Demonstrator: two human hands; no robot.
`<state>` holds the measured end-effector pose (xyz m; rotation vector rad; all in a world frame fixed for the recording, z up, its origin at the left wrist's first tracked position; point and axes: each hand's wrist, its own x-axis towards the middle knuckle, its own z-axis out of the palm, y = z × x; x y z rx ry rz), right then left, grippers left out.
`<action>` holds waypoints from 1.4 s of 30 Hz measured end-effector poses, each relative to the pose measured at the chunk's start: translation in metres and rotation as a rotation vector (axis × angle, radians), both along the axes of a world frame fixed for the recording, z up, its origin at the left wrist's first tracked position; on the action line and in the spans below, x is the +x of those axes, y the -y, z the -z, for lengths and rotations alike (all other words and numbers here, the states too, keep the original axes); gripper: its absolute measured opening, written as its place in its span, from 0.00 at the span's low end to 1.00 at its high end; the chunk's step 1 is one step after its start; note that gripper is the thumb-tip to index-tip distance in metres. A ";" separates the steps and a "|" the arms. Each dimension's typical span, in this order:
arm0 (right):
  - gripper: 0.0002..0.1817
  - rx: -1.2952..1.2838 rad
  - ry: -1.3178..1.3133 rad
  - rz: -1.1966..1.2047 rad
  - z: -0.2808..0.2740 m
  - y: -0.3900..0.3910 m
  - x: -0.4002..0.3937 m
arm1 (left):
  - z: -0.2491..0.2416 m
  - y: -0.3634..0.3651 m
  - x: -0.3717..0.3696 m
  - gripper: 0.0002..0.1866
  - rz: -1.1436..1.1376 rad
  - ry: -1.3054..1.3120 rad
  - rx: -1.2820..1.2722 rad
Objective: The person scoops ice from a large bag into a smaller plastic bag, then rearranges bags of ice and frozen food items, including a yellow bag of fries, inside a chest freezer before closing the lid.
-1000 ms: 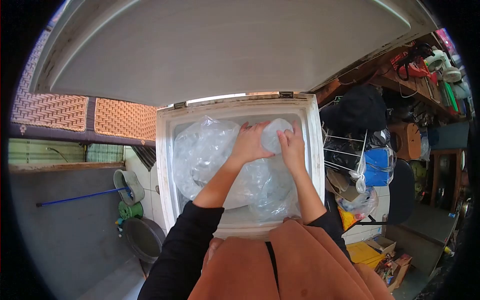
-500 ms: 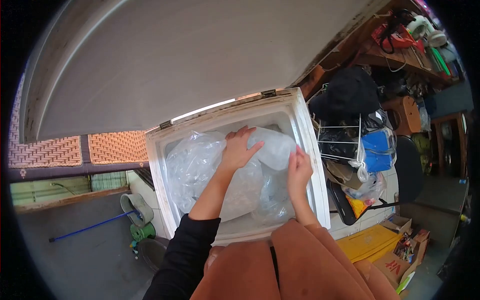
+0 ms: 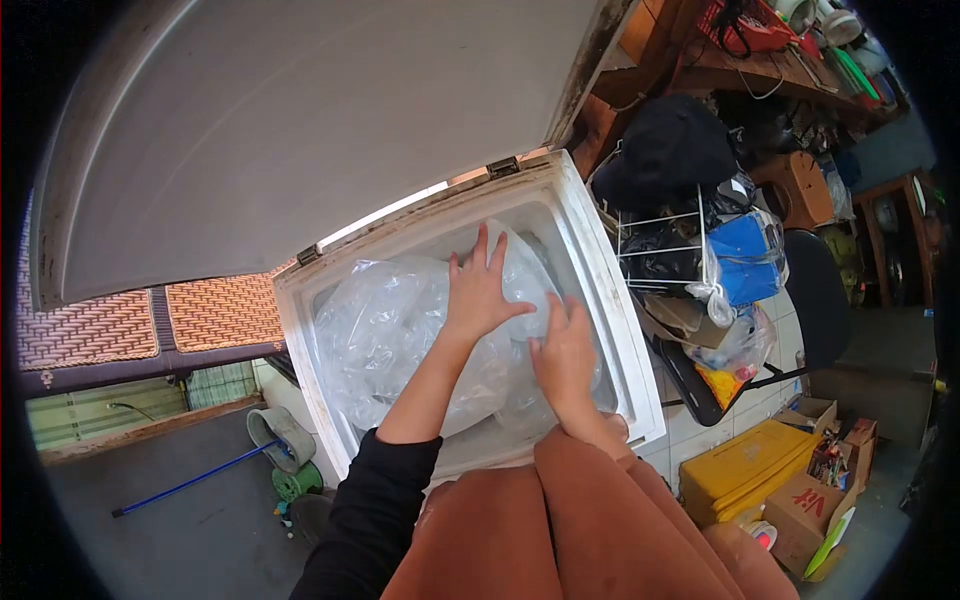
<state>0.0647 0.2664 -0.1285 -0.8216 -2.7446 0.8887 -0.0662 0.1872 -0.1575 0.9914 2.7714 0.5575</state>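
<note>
A white chest freezer (image 3: 615, 330) stands open below me, with large clear plastic bags (image 3: 380, 320) of whitish, icy-looking contents inside. Near the back of its interior, my left hand (image 3: 480, 295) rests with spread fingers on the bags, its thumb pointing right. My right hand (image 3: 565, 360) is just to the right and nearer to me, fingers apart, against the edge of a frosty bag (image 3: 525, 280). Neither hand is wrapped round anything.
The raised freezer lid (image 3: 330, 120) fills the upper left. At right are a wire rack (image 3: 660, 250), a blue container (image 3: 745, 260), a black chair (image 3: 815, 300) and a yellow box (image 3: 745, 470). A dustpan (image 3: 285, 435) lies at left.
My left hand's fingers have spread wider. My right hand has moved left, away from the freezer's right wall, and its fingers have opened. The view has shifted slightly.
</note>
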 end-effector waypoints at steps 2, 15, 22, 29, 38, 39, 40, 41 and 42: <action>0.39 0.049 -0.021 -0.147 0.016 -0.002 -0.003 | -0.003 0.000 -0.001 0.56 0.053 0.044 -0.061; 0.47 0.207 -0.047 -0.243 0.060 -0.008 0.000 | 0.004 -0.010 -0.004 0.47 0.071 0.042 -0.012; 0.17 -0.213 0.453 -0.524 -0.021 -0.006 0.110 | -0.017 0.028 0.105 0.29 0.152 0.094 0.281; 0.07 -0.031 -0.262 -0.309 -0.028 -0.046 0.141 | 0.017 0.051 0.179 0.26 0.235 0.218 0.070; 0.09 -0.393 -0.232 -0.341 0.020 -0.046 0.059 | 0.066 0.025 0.183 0.29 0.007 0.815 0.187; 0.10 -0.366 -0.246 -0.299 0.038 -0.042 0.045 | 0.070 0.030 0.181 0.30 -0.014 0.949 0.322; 0.11 -0.234 -0.236 -0.287 0.067 -0.040 0.033 | 0.067 0.031 0.181 0.29 -0.026 0.937 0.306; 0.11 -0.240 -0.251 -0.296 0.071 -0.039 0.023 | 0.062 0.029 0.186 0.29 -0.034 0.921 0.303; 0.12 -0.174 -0.010 -0.301 0.073 -0.038 0.014 | 0.056 0.024 0.192 0.29 -0.119 0.632 0.138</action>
